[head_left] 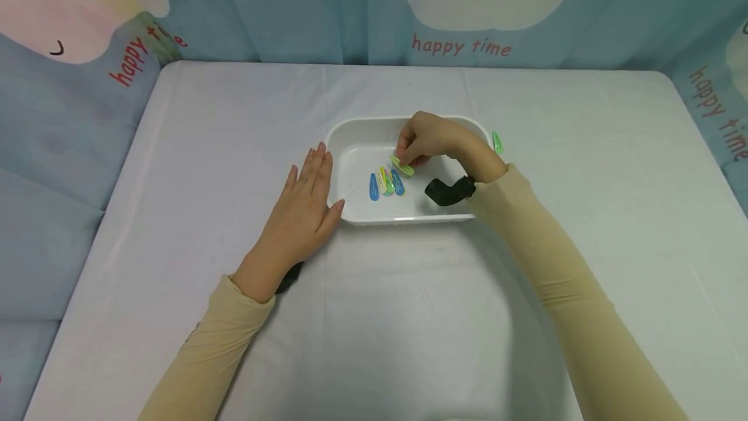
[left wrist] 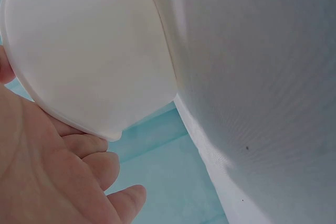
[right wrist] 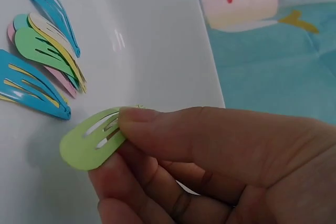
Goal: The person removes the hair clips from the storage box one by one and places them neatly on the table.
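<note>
Between thumb and fingers my right hand (head_left: 429,137) pinches a light green snap hair clip (right wrist: 86,142), held over the white tray (head_left: 362,132). Several more hair clips in blue, green, yellow, pink and white lie bunched on the tray floor, left of that hand; a blue clip (head_left: 374,186) is at the left end, and a green clip (right wrist: 42,48) overlaps others in the right wrist view. My left hand (head_left: 304,203) rests against the tray's left rim with its fingers straight. Its palm and the tray's outer side (left wrist: 94,45) show in the left wrist view.
A green hair clip (head_left: 497,142) lies on the white table (head_left: 584,148) just past the tray's right rim. Black wrist camera pieces (head_left: 450,191) sit at both wrists. Blue printed curtains (head_left: 280,5) border the table at the back and sides.
</note>
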`<action>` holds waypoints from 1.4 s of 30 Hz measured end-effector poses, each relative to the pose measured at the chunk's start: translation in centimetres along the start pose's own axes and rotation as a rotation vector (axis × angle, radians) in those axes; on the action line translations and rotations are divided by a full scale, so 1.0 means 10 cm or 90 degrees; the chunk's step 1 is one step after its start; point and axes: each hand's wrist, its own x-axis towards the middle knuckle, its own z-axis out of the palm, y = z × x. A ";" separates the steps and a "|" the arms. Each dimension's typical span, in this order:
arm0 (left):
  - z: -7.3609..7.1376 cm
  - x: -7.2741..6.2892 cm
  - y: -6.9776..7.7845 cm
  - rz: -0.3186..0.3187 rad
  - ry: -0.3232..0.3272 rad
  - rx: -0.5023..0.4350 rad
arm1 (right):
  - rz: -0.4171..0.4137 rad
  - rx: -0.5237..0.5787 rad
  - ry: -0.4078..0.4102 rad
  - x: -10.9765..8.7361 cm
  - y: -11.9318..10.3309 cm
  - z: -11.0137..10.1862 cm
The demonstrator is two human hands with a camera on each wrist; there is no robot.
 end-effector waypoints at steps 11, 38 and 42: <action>0.00 0.00 0.00 -0.005 -0.005 -0.002 | -0.017 0.021 0.027 -0.04 0.00 -0.05; 0.00 0.00 0.00 0.001 0.001 -0.001 | -0.045 0.088 0.103 -0.22 0.09 -0.23; 0.00 0.00 0.00 -0.001 -0.001 -0.002 | -0.056 0.112 0.116 -0.29 0.16 -0.24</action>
